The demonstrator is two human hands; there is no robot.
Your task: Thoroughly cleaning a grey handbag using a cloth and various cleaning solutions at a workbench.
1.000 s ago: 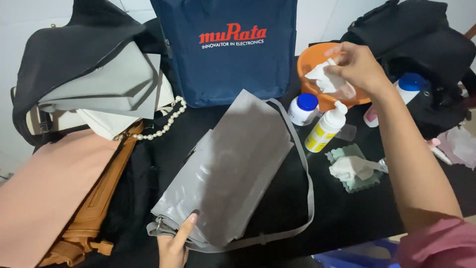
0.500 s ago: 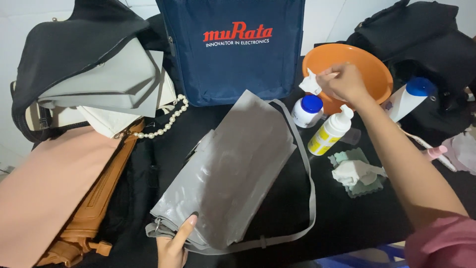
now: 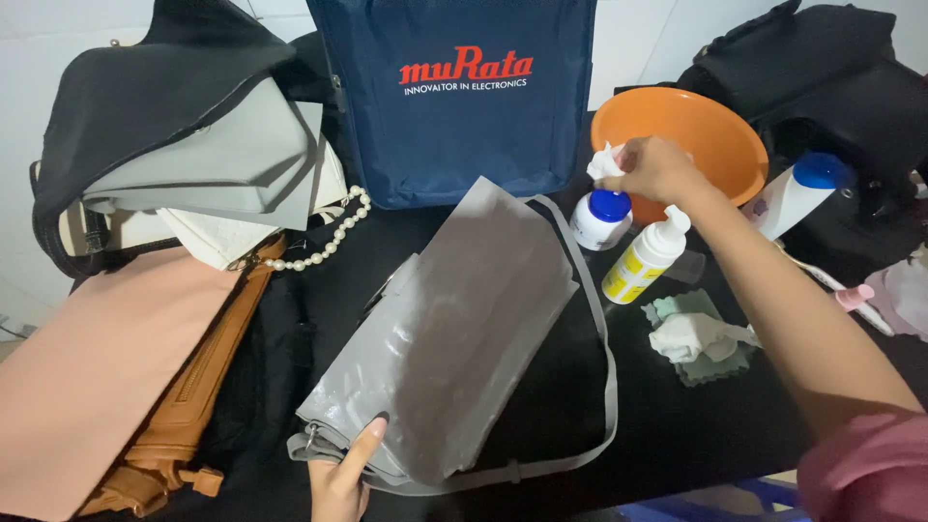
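A glossy grey bag (image 3: 454, 329) with a grey strap lies slanted across the black table. My left hand (image 3: 343, 478) grips its near bottom corner at the table's front edge. My right hand (image 3: 652, 169) reaches across the table and pinches a crumpled white tissue (image 3: 604, 161) above a small white jar with a blue lid (image 3: 599, 217), in front of an orange bowl (image 3: 710, 130). A white pump bottle with a yellow label (image 3: 645, 256) stands just below that hand.
A navy tote bag (image 3: 454, 97) stands at the back. Black, grey, white and tan bags pile at the left, with a pearl chain (image 3: 329, 237). A crumpled tissue on a green cloth (image 3: 701, 338) lies right of the grey bag. A white tube with a blue cap (image 3: 793, 193) and a black bag sit at the right.
My right hand with the tissue has come down and leftward from above the bowl to just over the blue-lidded jar. My left hand stays on the grey bag's corner.
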